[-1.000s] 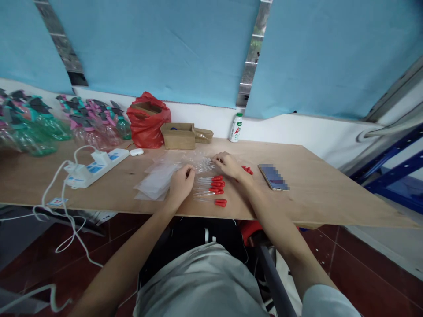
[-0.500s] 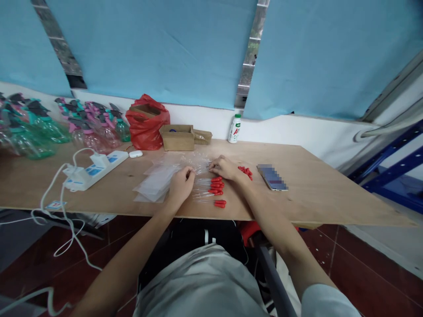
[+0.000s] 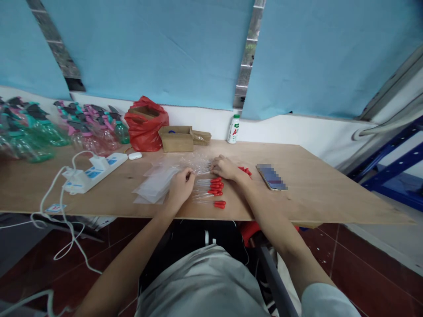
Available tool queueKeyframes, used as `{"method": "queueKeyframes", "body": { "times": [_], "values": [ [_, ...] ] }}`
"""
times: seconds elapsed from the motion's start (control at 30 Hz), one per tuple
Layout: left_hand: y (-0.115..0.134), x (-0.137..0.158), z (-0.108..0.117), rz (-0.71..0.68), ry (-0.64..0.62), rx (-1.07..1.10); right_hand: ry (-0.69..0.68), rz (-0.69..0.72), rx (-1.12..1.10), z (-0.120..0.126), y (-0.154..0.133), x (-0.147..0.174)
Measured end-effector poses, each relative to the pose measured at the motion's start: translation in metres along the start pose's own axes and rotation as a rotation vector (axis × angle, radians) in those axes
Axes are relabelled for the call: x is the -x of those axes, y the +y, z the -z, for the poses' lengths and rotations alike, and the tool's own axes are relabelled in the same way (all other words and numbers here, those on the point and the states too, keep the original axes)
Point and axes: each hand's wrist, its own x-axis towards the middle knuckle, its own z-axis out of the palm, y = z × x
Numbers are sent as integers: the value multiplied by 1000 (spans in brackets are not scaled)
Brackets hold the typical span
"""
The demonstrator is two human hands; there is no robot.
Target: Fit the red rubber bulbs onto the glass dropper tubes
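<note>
My left hand [image 3: 182, 181] is closed, thumb and forefinger pinched together at the right edge of a stack of clear plastic bags [image 3: 152, 189]. Whatever it may hold is too small to make out. Fingers curled, my right hand [image 3: 224, 167] rests at the ends of several loose clear dropper tubes [image 3: 202, 167]; its fingertips are partly hidden. In front of the hands lie droppers with red bulbs [image 3: 217, 186] in small groups, bulbs to the right. One more group of droppers [image 3: 219, 204] is closest to the table's front edge. Loose red bulbs [image 3: 245, 171] are piled beside my right wrist.
A phone [image 3: 271, 177] lies to the right. Behind are a white bottle [image 3: 233, 129], a cardboard box [image 3: 176, 140] and a red plastic bag [image 3: 147, 127]. To the left are a power strip [image 3: 112, 164] with cables, an earbud case [image 3: 135, 156] and several spray bottles [image 3: 90, 136].
My right hand has shifted very slightly to the right over the clear tubes. My left hand stays pinched in nearly the same place. The whole view has moved a little.
</note>
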Motion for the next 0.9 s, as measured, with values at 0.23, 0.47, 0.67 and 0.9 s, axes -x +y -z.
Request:
{"method": "queueKeyframes", "body": {
  "times": [0.23, 0.47, 0.67, 0.9],
  "values": [
    [2, 2, -2, -165, 121, -123, 177, -70, -563, 16, -26, 5],
    [5, 3, -2, -179, -56, -29, 129, -69, -811, 19, -57, 6],
    [3, 4, -4, -131, -142, -38, 166, -76, -651, 26, -46, 7],
    [2, 5, -5, -81, -107, -101, 182, -290, 77, 41, 9, 23]
  ]
}}
